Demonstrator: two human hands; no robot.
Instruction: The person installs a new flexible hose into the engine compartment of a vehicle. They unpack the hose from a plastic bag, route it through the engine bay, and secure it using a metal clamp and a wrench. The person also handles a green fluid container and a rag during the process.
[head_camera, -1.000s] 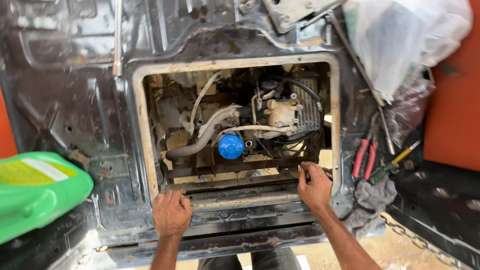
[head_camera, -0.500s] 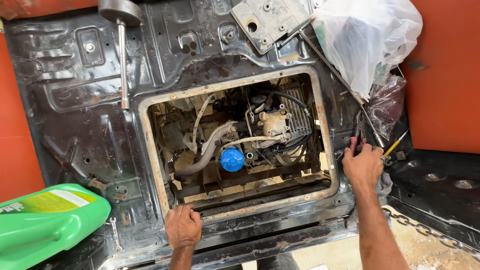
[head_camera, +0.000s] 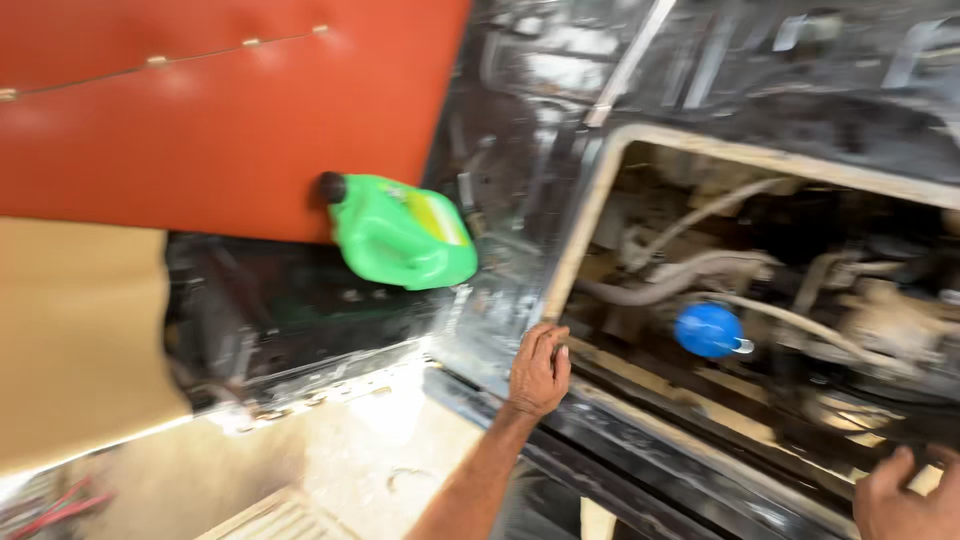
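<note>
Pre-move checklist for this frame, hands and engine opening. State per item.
1. Left hand braced on the edge of the black floor panel: ok, fingers curl over the opening's rim.
2. Right hand placement: cannot tell, cut off at the frame's lower right.
3. Both hands free of tools: left ok; right cannot tell.
4. Blue cap in the engine opening unobstructed: ok, hoses run beside it.
5. Green jug stable and capped: ok, lies on its side left of the opening with its dark cap on.
6. Sharp view: not ok, motion blur.
</note>
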